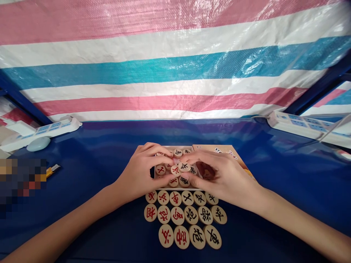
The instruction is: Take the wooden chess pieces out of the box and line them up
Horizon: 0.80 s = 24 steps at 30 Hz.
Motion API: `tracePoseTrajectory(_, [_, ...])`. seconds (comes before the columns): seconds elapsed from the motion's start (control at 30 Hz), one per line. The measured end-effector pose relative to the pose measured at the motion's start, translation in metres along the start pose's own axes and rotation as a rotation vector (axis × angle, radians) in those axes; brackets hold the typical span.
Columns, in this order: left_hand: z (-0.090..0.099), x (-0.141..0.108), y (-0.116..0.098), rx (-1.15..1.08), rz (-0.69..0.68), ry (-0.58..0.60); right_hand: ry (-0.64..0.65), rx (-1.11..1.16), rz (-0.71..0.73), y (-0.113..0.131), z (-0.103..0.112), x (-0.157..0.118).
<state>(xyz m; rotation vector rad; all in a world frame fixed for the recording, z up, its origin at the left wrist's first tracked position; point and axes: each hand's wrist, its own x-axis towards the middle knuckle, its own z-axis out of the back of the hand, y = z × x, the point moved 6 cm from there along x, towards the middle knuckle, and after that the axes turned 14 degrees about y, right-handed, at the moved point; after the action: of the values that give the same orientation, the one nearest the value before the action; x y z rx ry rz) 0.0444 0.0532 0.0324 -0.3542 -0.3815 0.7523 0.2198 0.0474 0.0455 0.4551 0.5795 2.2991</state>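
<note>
Over a white open box [165,187] of Chinese chess pieces, my two hands come close together. Thumb and fingers of my left hand [142,170] close on a piece with a red character [175,170]. My right hand [223,175] pinches a piece with a black character [184,166], just beside the red one. More round wooden pieces lie inside the box, partly covered by my fingers. In front of it, several pieces lie face up in three rows, red characters such as the red piece [181,237] on the left and black ones such as the black piece [197,236] on the right.
A printed box lid [219,150] lies behind my right hand. White power strips stand at the left [55,129] and right [298,126] of the blue table [109,233]. A pale mouse-shaped object [38,144] and a yellow cutter [52,170] lie at left. A striped sheet [164,73] hangs behind.
</note>
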Motion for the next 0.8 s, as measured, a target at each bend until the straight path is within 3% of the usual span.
tracePoseTrajectory(0.23, [0.0004, -0.0032, -0.0103, 0.005, -0.029, -0.044, -0.002, 0.039, 0.041, 0.0025, 0.0020, -0.0050])
tracePoseTrajectory(0.53, [-0.0022, -0.0050, -0.0077, 0.012, -0.042, -0.035, 0.001, 0.137, 0.044, -0.0005, -0.0011, -0.0077])
tracePoseTrajectory(0.8, [0.0060, -0.0093, -0.0113, 0.035, -0.072, -0.139, 0.012, 0.080, 0.002, -0.0065, -0.0003, -0.0080])
